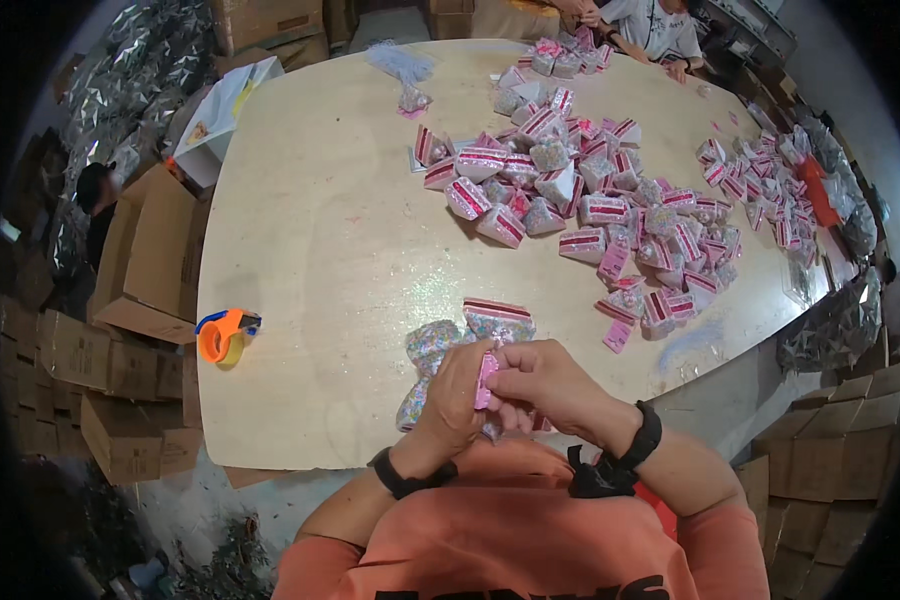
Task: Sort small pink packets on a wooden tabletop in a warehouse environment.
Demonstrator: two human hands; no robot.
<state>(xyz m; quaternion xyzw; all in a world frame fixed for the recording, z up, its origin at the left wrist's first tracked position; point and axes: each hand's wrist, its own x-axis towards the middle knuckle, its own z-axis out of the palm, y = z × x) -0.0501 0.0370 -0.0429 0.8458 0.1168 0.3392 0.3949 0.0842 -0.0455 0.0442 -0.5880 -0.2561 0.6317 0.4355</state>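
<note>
Close to my body at the table's near edge, my left hand and my right hand meet, both closed on a small pink tag. Thumb and fingers of the right hand pinch it against the left. Around and under them lie several glittery cake-slice ornaments; one ornament with a pink-and-red striped side sits just beyond my fingers. A speckled ornament rests beside it on the left, and another is partly covered by my left hand. Whatever lies beneath my palms is hidden.
A large heap of cake-slice ornaments spreads over the table, with a second heap at right. An orange tape dispenser lies left, near an open cardboard box. Thin translucent strands and a co-worker's hand are at the far side.
</note>
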